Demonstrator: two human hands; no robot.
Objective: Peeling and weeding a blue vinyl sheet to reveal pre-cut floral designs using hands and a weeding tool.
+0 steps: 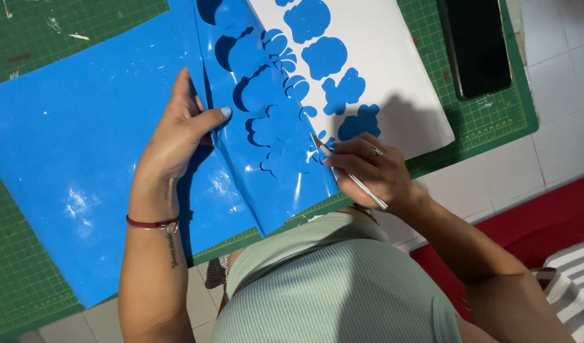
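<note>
A glossy blue vinyl sheet [82,152] lies across a green cutting mat [25,267]. My left hand [177,136] pinches a lifted fold of the blue film [266,127], peeled off its white backing [387,70]. Several blue flower-shaped cut-outs [343,89] stay stuck on the backing, and matching holes show in the peeled film. My right hand [368,171] holds a thin silver weeding tool [352,178], its tip touching the film edge by the lowest cut-out [359,122].
A black phone [476,44] lies on the mat at the upper right. White tiled floor [527,165] surrounds the mat, with a red rug [546,222] and striped fabric [571,279] at the lower right. My green ribbed top fills the bottom centre.
</note>
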